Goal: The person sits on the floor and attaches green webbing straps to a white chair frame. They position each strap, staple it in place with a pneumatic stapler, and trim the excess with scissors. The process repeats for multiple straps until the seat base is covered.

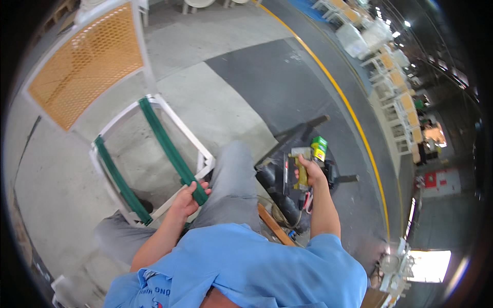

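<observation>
Yellow handheld tool [302,180], partly covered.

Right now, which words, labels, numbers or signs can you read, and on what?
Light-blue cloth shirt: blue lettering, which I won't copy.
Green-and-yellow box: printed label, too small to read.
Red-and-white wall panel: too blurred to read.
Yellow-and-grey handheld tool: no readable text.
</observation>
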Demonstrator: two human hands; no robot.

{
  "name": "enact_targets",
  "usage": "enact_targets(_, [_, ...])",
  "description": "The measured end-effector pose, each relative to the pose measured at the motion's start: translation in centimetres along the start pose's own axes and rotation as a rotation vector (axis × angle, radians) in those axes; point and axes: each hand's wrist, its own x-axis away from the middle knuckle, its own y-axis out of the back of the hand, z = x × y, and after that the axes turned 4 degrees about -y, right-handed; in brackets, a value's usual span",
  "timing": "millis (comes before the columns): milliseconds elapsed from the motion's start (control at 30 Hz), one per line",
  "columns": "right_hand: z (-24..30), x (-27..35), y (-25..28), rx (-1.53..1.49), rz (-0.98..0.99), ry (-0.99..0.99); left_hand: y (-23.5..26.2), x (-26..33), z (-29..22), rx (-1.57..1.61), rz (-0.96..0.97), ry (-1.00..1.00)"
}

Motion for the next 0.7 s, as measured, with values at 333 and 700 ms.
enact_targets(333, [-3.7,-3.8,3.2,0.327,-0.126,-0.011,-1.9,0.4,1.1,-0.005,-0.162,0.011])
enact_targets(700, [-1.1,-3.0,8.2,0.711,-0.385,0.480,-2.8,-4.2,1.7,0.115,-0.331,-0.286])
